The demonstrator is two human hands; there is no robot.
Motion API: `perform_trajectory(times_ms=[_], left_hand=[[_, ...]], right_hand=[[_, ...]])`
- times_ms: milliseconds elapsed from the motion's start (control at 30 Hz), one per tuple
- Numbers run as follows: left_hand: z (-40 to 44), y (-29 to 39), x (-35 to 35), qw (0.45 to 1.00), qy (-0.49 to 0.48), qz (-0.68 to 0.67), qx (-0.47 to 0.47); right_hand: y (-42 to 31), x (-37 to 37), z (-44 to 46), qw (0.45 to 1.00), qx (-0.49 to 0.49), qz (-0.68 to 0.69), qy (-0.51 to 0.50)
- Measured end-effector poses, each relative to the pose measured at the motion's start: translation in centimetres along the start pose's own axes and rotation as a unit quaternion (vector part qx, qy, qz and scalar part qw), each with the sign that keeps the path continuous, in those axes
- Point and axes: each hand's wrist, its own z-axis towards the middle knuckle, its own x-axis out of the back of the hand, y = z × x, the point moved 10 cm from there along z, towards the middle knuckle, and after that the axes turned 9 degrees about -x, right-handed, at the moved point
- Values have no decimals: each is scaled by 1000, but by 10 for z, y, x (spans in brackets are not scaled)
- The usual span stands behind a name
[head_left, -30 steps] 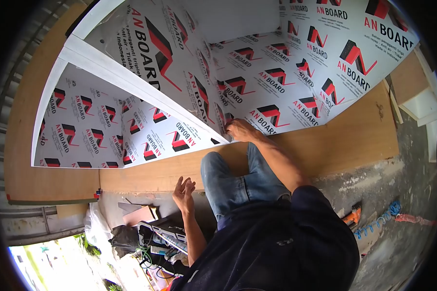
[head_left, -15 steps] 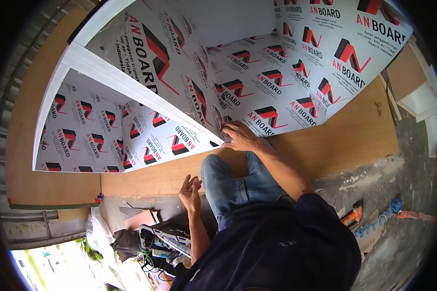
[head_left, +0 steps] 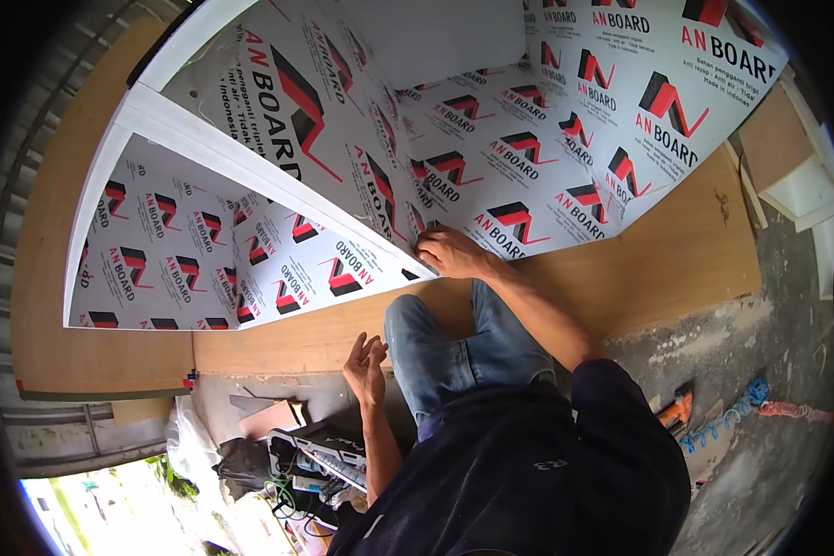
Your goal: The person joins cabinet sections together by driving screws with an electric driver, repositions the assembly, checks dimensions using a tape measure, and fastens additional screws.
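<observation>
A large white cabinet carcass [head_left: 519, 139] stands before me, its panels printed with red and black "AN BOARD" logos. A white-edged divider [head_left: 269, 171] splits it into two compartments. My right hand [head_left: 452, 252] is at the divider's near end, on the side of the right compartment, touching the board. Its fingers are curled and bent together; the fingertips and anything between them are hidden. Below the cabinet my left hand [head_left: 366, 368] is raised in the air beside my knee, fingers loosely bent and apart, holding nothing.
The cabinet rests on a brown wooden board [head_left: 658, 250]. An orange tool [head_left: 678, 410] and a coiled blue hose [head_left: 727, 417] lie on the concrete floor at right. Behind my left arm are a black bag [head_left: 243, 463] and cables. White box pieces [head_left: 806, 190] stand far right.
My right hand has shifted slightly inward, and its thumb, which lay over the divider's end, is now tucked by the inner side. My left hand stays almost where it was.
</observation>
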Motion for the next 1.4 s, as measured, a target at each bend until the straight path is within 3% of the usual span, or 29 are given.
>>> perform_trajectory(times_ms=[133, 467, 667, 767, 867, 1000, 1067, 1267, 1400], left_hand=[[-1, 2, 0, 1000, 6, 3, 4], [1, -1, -10, 1000, -11, -4, 1], [2, 2, -9, 1000, -12, -7, -1], [5, 6, -8, 1000, -15, -11, -18], [9, 29, -10, 999, -13, 10, -38], [20, 64, -21, 998, -20, 4, -58], [31, 86, -27, 995, -7, -3, -103], [43, 189, -43, 969, 9, 62, -237], [32, 274, -51, 891, 1, 208, -404]], right_hand=[[-15, 31, -4, 996, -35, 67, 39], [-5, -1, -9, 996, -29, 76, 25], [-5, -5, 0, 1000, 15, 1, -3], [-7, 5, 0, 995, 90, -38, 30], [68, 40, -1, 986, -98, 5, 135], [66, 55, -7, 983, -174, 54, 37], [18, 52, -7, 988, -77, 122, 48], [-20, 11, 7, 997, 61, -31, 20], [-27, 5, 11, 994, 68, -55, -67]])
